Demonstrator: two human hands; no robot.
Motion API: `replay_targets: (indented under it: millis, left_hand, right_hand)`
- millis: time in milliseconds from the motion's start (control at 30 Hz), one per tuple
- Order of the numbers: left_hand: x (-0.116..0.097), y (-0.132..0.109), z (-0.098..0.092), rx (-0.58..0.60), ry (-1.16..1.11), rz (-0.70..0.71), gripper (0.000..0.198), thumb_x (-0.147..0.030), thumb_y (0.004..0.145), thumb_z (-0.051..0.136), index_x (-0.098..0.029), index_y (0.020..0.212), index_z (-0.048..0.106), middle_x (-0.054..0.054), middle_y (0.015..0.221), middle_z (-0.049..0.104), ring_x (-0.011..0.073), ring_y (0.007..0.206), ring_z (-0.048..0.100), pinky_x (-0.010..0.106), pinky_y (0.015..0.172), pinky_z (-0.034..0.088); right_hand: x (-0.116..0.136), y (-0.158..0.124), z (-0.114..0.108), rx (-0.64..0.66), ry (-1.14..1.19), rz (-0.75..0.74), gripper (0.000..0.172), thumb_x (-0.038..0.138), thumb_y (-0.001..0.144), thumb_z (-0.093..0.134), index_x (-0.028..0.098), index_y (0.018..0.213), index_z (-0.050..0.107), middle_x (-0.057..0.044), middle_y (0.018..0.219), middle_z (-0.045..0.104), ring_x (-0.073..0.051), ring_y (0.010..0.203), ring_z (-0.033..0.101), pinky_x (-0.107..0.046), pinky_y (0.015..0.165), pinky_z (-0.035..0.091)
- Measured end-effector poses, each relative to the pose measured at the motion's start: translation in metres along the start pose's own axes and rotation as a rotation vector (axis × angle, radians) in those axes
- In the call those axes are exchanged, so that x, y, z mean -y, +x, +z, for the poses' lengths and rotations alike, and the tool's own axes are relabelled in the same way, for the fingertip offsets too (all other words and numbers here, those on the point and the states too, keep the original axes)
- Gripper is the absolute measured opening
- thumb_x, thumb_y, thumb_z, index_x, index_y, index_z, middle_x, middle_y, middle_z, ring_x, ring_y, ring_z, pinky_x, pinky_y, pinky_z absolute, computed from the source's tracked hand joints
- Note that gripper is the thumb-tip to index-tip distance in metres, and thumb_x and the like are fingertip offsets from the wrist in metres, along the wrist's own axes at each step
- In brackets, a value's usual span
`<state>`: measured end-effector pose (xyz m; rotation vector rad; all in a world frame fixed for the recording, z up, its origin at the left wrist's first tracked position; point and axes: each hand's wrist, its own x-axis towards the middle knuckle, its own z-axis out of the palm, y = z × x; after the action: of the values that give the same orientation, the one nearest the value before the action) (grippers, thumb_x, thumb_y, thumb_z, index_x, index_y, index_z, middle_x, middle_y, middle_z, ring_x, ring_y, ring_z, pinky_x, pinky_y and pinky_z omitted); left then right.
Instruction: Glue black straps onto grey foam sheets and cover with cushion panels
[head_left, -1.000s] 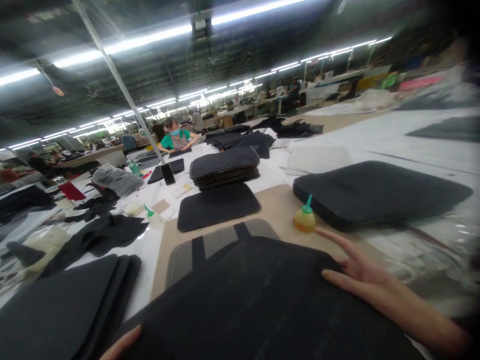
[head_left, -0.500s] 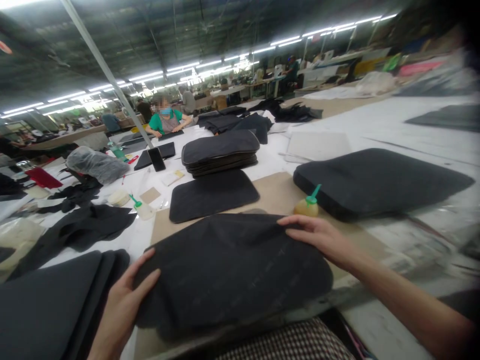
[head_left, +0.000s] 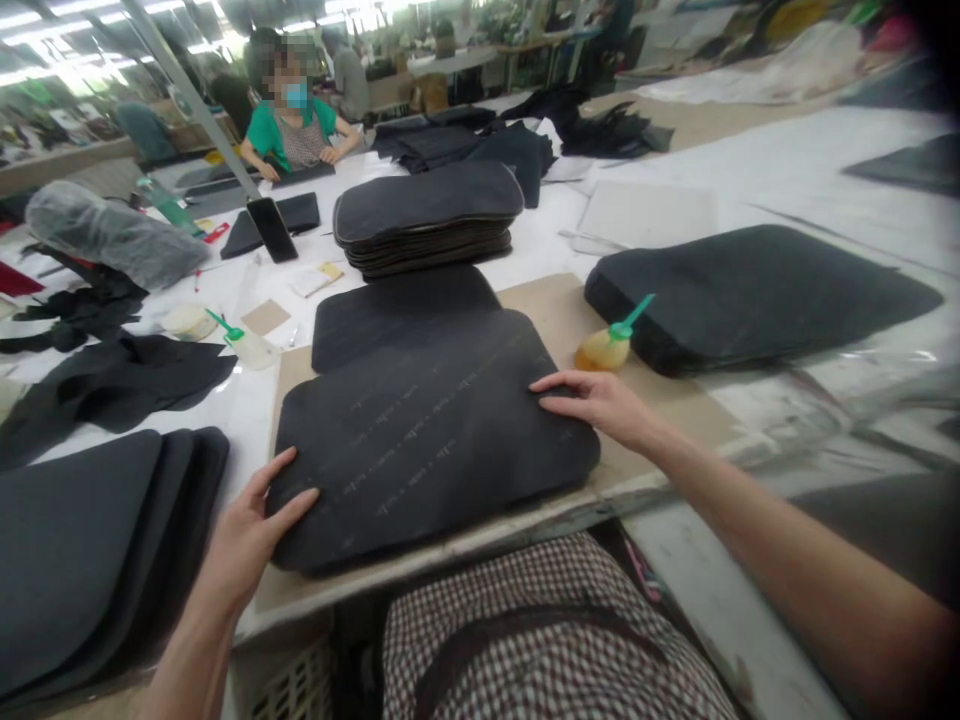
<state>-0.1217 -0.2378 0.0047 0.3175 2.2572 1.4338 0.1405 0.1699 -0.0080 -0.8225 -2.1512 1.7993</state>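
A black fabric panel [head_left: 435,440] with rounded corners and rows of faint pale print lies in front of me at the table's edge. My left hand [head_left: 244,530] grips its left edge, thumb on top and fingers around the side. At the right edge my right hand [head_left: 600,405] pinches the panel, with thumb and forefinger on its upper face. Behind it, a second black panel [head_left: 405,315] is partly covered by the first one. Both rest on a brown board [head_left: 544,290].
A squeeze bottle of amber liquid [head_left: 604,348] stands near my right hand, beside a thick black stack [head_left: 765,300]. More black panels [head_left: 75,540] lie at left. Farther back are a panel pile [head_left: 427,205], a phone [head_left: 271,230], another squeeze bottle [head_left: 251,345] and a seated co-worker [head_left: 296,130].
The panel between my hands has gone from raised and bowed to lying flatter, now overlapping the panel behind. My view has tilted downward. Both hands keep their hold.
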Motion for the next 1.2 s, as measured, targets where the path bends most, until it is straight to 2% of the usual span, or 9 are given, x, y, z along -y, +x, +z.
replay_targets:
  millis: [133,300,433,700,933,1200]
  left_hand:
    - [0.024,0.005,0.004,-0.002,0.279,0.118,0.075,-0.052,0.071,0.079,-0.03,0.139,0.055,0.007,0.136,0.063,0.0281,0.117,0.064,0.047,0.106,0.049]
    - [0.038,0.01,0.007,0.001,0.475,0.286,0.071,-0.055,0.077,0.072,-0.029,0.14,0.053,0.006,0.142,0.057,0.0273,0.128,0.057,0.045,0.113,0.041]
    - [0.041,0.012,0.007,0.012,0.537,0.33,0.067,-0.054,0.081,0.068,-0.027,0.14,0.052,0.008,0.143,0.055,0.0275,0.13,0.054,0.045,0.114,0.039]
    - [0.036,0.011,0.008,0.016,0.566,0.339,0.066,-0.053,0.081,0.068,-0.026,0.139,0.052,0.009,0.14,0.057,0.0279,0.128,0.055,0.046,0.112,0.041]
    - [0.037,0.008,0.017,0.003,0.654,0.387,0.064,-0.049,0.084,0.065,-0.022,0.14,0.052,0.012,0.146,0.052,0.0298,0.139,0.046,0.048,0.118,0.034]
    - [0.039,0.007,0.016,-0.009,0.667,0.396,0.064,-0.05,0.084,0.065,-0.022,0.14,0.053,0.013,0.145,0.053,0.0305,0.138,0.046,0.048,0.117,0.035]
  right_hand:
    - [-0.032,0.002,0.008,-0.07,-0.233,-0.085,0.038,0.048,0.078,0.073,0.022,0.106,0.075,-0.005,0.103,0.075,-0.025,0.089,0.07,-0.039,0.079,0.058]
    - [-0.039,-0.004,0.013,-0.086,-0.393,-0.185,0.038,0.046,0.085,0.065,0.025,0.115,0.071,-0.006,0.114,0.073,-0.027,0.097,0.068,-0.041,0.082,0.056]
    - [-0.037,-0.007,0.014,-0.076,-0.455,-0.22,0.039,0.043,0.086,0.064,0.025,0.12,0.068,-0.006,0.116,0.073,-0.027,0.098,0.067,-0.039,0.078,0.055]
    - [-0.034,-0.009,0.012,-0.092,-0.513,-0.224,0.042,0.045,0.084,0.066,0.023,0.119,0.068,-0.006,0.1,0.074,-0.021,0.073,0.061,-0.036,0.066,0.051]
    - [-0.038,-0.016,0.011,-0.125,-0.548,-0.255,0.041,0.044,0.084,0.066,0.021,0.118,0.067,-0.006,0.101,0.071,-0.019,0.072,0.058,-0.034,0.065,0.051]
    - [-0.042,-0.018,0.012,-0.123,-0.604,-0.293,0.039,0.044,0.085,0.064,0.024,0.119,0.067,-0.007,0.104,0.071,-0.02,0.073,0.059,-0.036,0.066,0.051]
